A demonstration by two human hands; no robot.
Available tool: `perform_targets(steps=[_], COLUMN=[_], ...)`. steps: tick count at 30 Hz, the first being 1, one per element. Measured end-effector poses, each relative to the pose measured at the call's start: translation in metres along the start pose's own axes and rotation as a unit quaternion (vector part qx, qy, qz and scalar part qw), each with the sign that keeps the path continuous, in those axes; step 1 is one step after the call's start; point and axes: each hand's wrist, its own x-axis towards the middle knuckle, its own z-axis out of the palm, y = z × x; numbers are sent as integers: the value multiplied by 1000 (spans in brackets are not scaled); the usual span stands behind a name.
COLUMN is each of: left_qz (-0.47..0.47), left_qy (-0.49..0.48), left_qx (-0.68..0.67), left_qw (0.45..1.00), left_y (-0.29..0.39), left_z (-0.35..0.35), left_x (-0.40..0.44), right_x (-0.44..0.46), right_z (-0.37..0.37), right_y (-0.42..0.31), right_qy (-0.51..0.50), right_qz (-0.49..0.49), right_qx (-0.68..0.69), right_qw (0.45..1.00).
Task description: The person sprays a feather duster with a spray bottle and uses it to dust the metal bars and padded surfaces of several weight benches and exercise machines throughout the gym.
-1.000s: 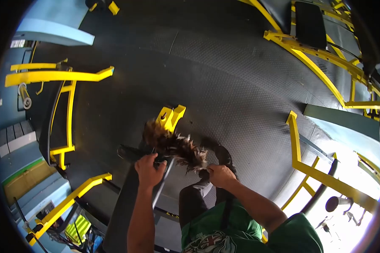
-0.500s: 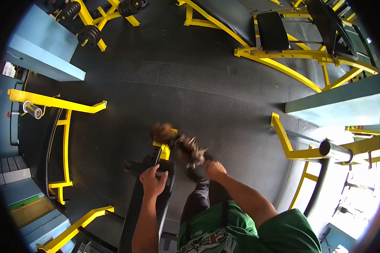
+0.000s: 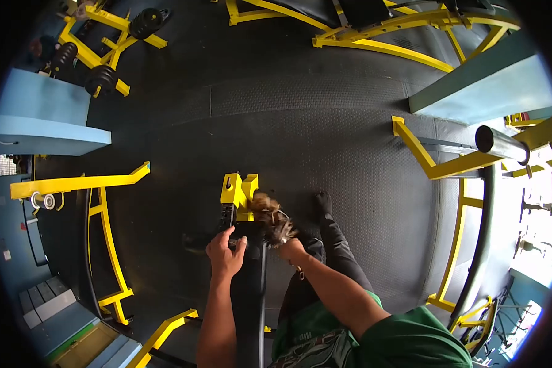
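Observation:
My right hand (image 3: 293, 250) is closed around the handle end of a brown feather duster (image 3: 276, 222). Its feathers are blurred and lie beside the yellow frame end (image 3: 240, 191) of a black bench (image 3: 248, 306). On the left, over the bench by a dark perforated post (image 3: 227, 216), is my left hand (image 3: 226, 257), thumb and forefinger apart, with no object visible in it. Whether its palm presses on the pad is hidden. A dark roller pad (image 3: 194, 243) sticks out to the left of that hand.
Yellow racks stand at the left (image 3: 83, 185) and right (image 3: 432, 165). A weight-plate stand (image 3: 98, 58) is at the far left. Blue pillars (image 3: 49, 138) flank black rubber flooring (image 3: 276, 135). Another yellow machine (image 3: 380, 46) stands ahead.
The feather duster and my right hand have moved left, closer to the bench's frame end. The view has shifted and turned; more of the yellow frame shows. My left hand stays by the post.

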Motion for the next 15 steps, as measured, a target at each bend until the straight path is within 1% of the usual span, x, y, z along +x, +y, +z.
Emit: perform_targets(steps=[1, 2, 3, 4, 6, 7, 8, 9, 10, 11, 12, 14, 15], left_qz=[8, 16, 22, 31, 50, 44, 36, 38, 39, 39, 38, 30, 27], left_qy=[1, 4, 8, 23, 42, 46, 52, 67, 73, 77, 79, 86, 90], left_qx=[-8, -19, -21, -13, -11, -16, -19, -24, -20, -19, -17, -14, -20], left_qw=[1000, 1000, 1000, 999, 998, 998, 998, 997, 996, 996, 996, 996, 995], left_y=[2, 5, 7, 8, 12, 12, 12, 9, 13, 15, 17, 19, 19], left_z=[-2, -3, -3, -2, -1, -1, 0, 2, -3, -5, -9, -19, -21], left_x=[2, 3, 2, 1, 2, 1, 1, 2, 3, 5, 4, 1, -1], right_x=[11, 14, -47, -67, -95, -104, -103, -97, -94, -91, -81, -58, -56], right_z=[9, 10, -62, -87, -122, -136, -150, -162, -176, -191, -195, -196, -204], right_y=[5, 7, -31, -40, -45, -54, -63, -75, -88, -99, -102, -106, -107], right_qy=[17, 34, 126, 135, 178, 179, 186, 108, 27, 15, 13, 124, 129], right_qz=[72, 141, 223, 223, 48, 18, 14, 22, 30, 41, 34, 46, 49], right_qx=[82, 161, 292, 292, 279, 247, 243, 157, 69, 43, 44, 61, 81], right_qw=[994, 976, 921, 920, 942, 952, 952, 981, 997, 998, 998, 989, 987])
